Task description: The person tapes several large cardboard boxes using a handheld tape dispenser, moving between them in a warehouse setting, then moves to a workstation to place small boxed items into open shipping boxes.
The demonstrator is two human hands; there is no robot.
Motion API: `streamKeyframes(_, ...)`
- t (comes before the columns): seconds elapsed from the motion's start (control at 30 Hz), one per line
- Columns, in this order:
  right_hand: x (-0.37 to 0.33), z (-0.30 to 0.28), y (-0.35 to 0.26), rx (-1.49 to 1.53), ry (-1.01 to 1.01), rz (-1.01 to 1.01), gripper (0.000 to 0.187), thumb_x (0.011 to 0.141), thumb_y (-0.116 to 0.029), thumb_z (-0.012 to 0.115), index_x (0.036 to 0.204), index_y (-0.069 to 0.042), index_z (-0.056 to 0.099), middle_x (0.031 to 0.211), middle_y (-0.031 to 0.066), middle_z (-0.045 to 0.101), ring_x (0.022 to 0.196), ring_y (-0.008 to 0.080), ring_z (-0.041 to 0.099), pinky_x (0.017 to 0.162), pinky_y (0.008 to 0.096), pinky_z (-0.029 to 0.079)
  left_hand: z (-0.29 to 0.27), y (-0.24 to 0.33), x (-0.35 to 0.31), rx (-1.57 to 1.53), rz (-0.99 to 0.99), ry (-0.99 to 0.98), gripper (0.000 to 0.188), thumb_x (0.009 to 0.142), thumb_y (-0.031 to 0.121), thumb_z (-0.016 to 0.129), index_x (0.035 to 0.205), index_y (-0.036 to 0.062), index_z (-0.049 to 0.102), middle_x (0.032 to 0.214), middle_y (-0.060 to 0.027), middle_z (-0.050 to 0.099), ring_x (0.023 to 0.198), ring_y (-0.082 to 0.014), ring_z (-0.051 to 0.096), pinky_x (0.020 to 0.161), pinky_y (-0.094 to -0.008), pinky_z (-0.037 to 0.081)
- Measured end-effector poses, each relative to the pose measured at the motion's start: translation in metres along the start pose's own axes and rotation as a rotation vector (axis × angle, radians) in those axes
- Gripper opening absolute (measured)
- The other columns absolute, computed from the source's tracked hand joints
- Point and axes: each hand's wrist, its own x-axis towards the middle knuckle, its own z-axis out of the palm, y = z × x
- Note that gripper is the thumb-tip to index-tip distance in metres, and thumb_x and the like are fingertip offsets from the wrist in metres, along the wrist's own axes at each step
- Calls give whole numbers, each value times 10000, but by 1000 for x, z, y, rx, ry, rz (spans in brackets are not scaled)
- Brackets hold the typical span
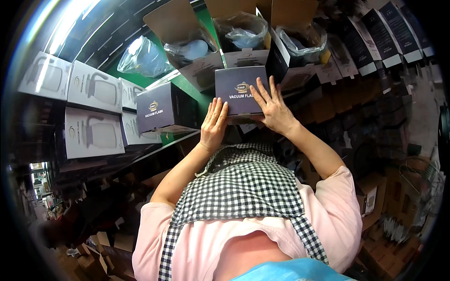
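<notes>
A closed dark grey-blue vacuum flask box stands in front of me on the green bench, its printed lid facing up. My right hand lies on the right part of that lid, fingers spread, with the thumb by the near edge. At the near left corner, my left hand rests with its fingers stretched out and close together, touching the box. Left of it sits a second closed flask box of the same kind. What is under my palms is hidden.
Behind stand several open cartons holding plastic-wrapped flasks. A flask in a clear bag lies on the green bench. White printed boxes are stacked at the left. Dark boxes line the far right; brown cartons stand lower right.
</notes>
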Motion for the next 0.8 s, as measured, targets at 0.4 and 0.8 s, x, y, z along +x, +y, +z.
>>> streamKeyframes(0.4,-19,67,-31,193,775,-249,145,741,-54,743,856,-116,680,1032,40,567,1104,232,564,1073,504,372,-24,19,58,-114,88,-256,326,744,145,761,1044,68,658,1129,-94,606,1093,-284,539,912,-414,435)
streamKeyframes(0.8,-13,44,-45,11,561,-55,335,853,-189,672,1175,-95,673,1253,88,600,1180,217,556,1014,374,403,24,-19,50,-584,-564,-101,782,934,228,634,1490,-52,161,1385,-310,430,1247,-375,499,1017,-388,415)
